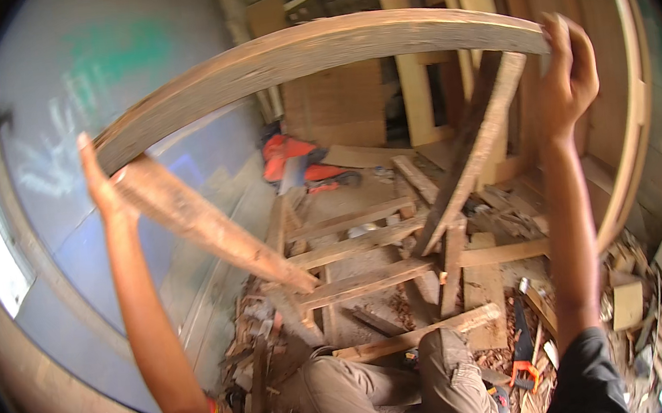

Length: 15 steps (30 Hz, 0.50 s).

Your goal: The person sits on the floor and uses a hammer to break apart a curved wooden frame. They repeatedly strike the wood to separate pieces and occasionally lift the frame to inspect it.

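A long wooden beam (315, 51) spans the upper view, raised in front of me and looking bowed in the wide picture. My left hand (103, 186) grips its left end, fingertips upright along the end face. At the opposite end, my right hand (571, 72) is closed on the beam with bent fingers. Two slanting wooden legs, a left one (207, 219) and a right one (471, 155), run from near the beam's ends down to a low wooden frame (371, 283). Whether the legs are fastened to the beam, I cannot tell.
A handsaw (522, 348) with an orange handle lies by my right knee, among wood shavings and scraps. Orange-red cloth (294, 162) lies by the far wall. Wooden cabinet frames (598, 57) stand at the right, a grey-blue wall (148, 80) at the left.
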### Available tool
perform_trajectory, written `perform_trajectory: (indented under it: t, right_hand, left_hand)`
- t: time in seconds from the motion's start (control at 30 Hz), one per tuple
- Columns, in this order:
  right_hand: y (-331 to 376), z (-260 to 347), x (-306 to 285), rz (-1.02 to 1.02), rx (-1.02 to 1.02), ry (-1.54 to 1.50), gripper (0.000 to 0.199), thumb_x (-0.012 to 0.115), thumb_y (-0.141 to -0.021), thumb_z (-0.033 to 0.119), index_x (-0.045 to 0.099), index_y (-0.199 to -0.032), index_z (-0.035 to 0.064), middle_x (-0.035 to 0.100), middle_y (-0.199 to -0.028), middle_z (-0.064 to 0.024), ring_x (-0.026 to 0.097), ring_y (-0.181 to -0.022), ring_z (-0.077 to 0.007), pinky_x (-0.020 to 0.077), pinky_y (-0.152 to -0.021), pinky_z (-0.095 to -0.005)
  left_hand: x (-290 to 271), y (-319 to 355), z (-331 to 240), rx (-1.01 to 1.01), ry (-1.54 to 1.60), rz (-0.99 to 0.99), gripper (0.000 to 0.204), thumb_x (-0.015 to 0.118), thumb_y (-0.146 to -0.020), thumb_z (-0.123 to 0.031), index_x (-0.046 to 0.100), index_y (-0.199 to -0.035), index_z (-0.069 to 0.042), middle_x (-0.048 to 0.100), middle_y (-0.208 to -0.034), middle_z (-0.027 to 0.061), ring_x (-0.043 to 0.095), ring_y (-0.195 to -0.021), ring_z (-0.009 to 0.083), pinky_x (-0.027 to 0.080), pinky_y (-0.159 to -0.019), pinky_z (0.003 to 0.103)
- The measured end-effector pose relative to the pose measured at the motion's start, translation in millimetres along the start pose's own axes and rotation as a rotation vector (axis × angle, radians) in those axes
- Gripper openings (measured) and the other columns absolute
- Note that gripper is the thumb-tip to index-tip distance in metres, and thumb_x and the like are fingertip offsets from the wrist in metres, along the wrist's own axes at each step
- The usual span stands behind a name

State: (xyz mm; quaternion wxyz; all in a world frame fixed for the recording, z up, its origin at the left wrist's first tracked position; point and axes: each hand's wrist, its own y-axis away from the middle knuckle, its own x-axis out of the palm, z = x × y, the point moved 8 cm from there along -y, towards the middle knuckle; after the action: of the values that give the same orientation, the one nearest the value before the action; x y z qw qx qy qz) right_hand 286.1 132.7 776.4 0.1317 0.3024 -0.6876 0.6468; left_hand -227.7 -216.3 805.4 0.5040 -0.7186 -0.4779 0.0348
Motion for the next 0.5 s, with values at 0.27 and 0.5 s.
perform_trajectory:
  t: [0.27, 0.5]
  right_hand:
    - [37.6, -161.4, -84.3, 0.078, 0.753, -0.033, 0.094, 0.056, -0.092, 0.067, 0.038, -0.141, -0.0107, 0.050, -0.136, -0.0288, 0.051, -0.129, -0.0331, 0.0421, -0.107, -0.0432]
    - [18.7, -175.9, -5.3, 0.008, 0.960, -0.532, 0.087, 0.068, -0.088, 0.059, 0.043, -0.142, -0.0051, 0.050, -0.139, -0.0157, 0.046, -0.129, -0.0298, 0.0382, -0.110, -0.0434]
  left_hand:
    - [14.5, 11.4, 2.8, -0.042, -0.014, -0.033, 0.088, 0.057, -0.089, -0.070, 0.045, -0.140, 0.001, 0.049, -0.135, 0.0212, 0.050, -0.128, 0.0292, 0.041, -0.107, 0.041]
    - [9.1, 9.9, 4.2, -0.117, 0.082, 0.087, 0.086, 0.053, -0.091, -0.070, 0.047, -0.137, 0.002, 0.053, -0.133, 0.0197, 0.052, -0.124, 0.0302, 0.041, -0.109, 0.045]
